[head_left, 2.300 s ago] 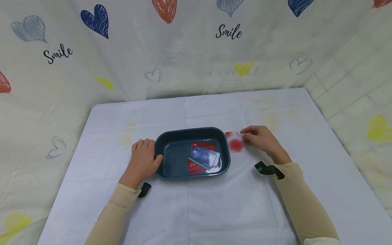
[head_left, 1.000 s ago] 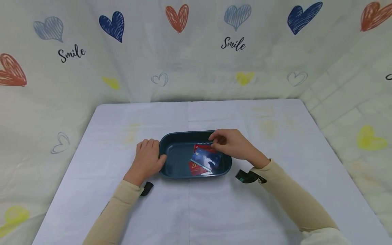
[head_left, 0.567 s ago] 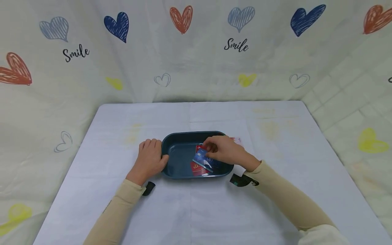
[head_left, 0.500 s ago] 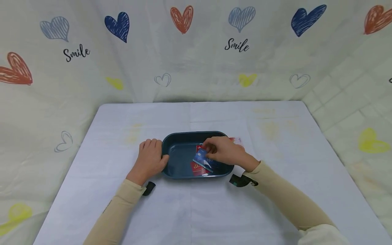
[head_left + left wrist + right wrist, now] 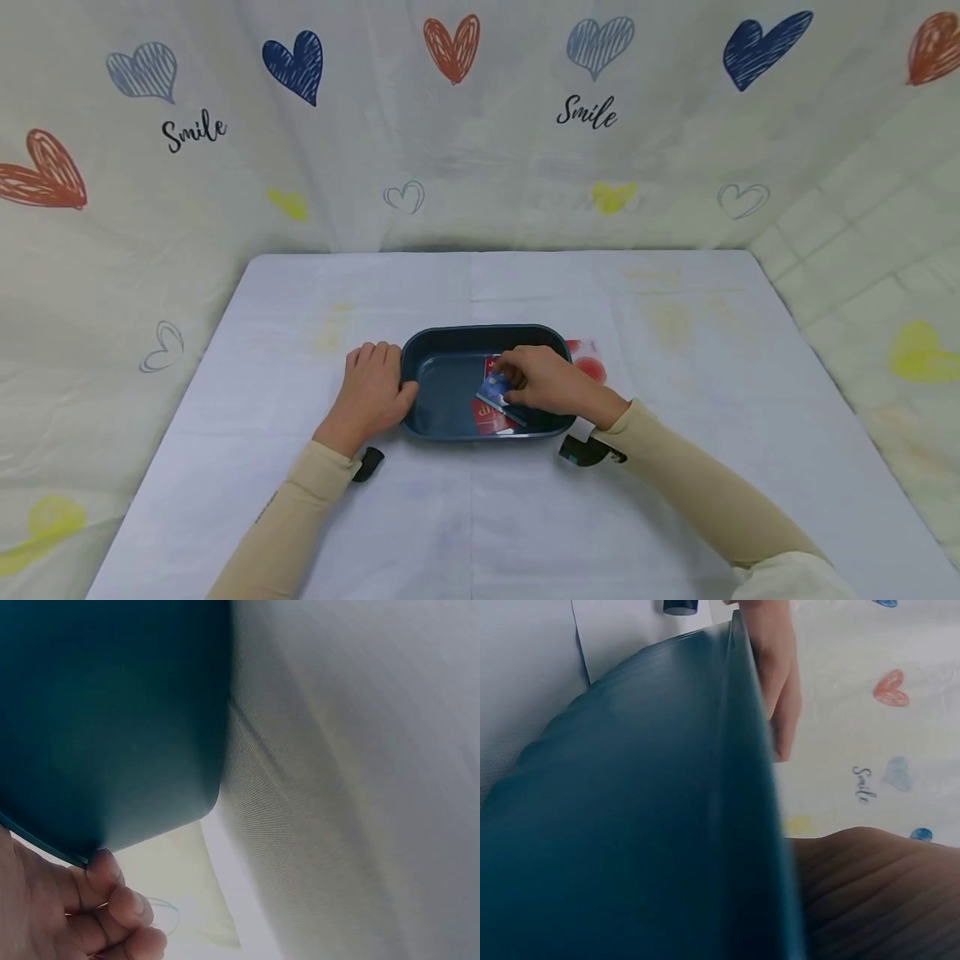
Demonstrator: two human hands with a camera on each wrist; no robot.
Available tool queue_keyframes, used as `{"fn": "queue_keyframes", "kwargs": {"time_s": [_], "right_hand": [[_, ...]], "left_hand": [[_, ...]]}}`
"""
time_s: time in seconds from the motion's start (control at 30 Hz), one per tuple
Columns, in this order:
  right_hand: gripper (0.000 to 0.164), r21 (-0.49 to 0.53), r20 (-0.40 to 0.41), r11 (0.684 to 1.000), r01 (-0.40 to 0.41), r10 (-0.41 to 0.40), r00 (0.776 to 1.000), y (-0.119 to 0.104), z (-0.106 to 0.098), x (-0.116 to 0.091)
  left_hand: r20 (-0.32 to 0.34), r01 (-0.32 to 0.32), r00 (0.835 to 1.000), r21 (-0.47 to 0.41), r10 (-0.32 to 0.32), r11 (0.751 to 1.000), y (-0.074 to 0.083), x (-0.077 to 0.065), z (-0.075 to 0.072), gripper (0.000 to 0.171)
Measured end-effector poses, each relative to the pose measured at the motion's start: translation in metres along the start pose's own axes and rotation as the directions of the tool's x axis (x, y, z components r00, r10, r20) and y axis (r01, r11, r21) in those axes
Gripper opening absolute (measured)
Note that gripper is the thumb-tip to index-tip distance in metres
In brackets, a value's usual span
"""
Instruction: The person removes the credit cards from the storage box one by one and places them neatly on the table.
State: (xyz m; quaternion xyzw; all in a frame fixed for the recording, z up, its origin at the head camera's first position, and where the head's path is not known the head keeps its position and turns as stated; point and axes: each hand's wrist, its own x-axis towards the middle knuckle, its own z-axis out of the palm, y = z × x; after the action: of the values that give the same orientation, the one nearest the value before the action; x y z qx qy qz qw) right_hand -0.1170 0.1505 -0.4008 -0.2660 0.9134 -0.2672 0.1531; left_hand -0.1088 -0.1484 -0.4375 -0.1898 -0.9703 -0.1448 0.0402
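Note:
A dark blue-green rectangular tray (image 5: 442,396) stands on the table. My left hand (image 5: 366,393) grips its left end, thumb over the rim and fingers outside; the left wrist view shows those fingers (image 5: 124,906) curled at the rim. Inside the tray's right half, my right hand (image 5: 546,380) pinches a blue card (image 5: 492,387) between thumb and fingers, the card looking slightly tilted. Under it lies a red card (image 5: 491,419) with gold lettering, partly covered. In the right wrist view the tray wall (image 5: 630,795) hides the fingertips and cards.
A pale card with a red circle (image 5: 591,368) lies flat on the table, just right of the tray. The white-covered table (image 5: 465,533) runs back to a fabric backdrop (image 5: 495,150) printed with hearts. Black wrist cameras (image 5: 585,451) hang below both wrists.
My right hand has left the red-circle card beside the tray, moved left over the rim, and lowered to the blue card, now pinched and tilted. The left hand keeps its grip on the tray.

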Motion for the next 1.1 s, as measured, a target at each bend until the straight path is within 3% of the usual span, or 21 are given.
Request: {"fn": "queue_keyframes", "kwargs": {"time_s": [1.1], "right_hand": [[0.045,-0.091,-0.010,0.992,-0.088,0.088,0.996,0.010,0.012,0.004]], "left_hand": [[-0.011,0.008,1.000,0.022,-0.008,1.000,0.005,0.001,0.002,0.020]]}}
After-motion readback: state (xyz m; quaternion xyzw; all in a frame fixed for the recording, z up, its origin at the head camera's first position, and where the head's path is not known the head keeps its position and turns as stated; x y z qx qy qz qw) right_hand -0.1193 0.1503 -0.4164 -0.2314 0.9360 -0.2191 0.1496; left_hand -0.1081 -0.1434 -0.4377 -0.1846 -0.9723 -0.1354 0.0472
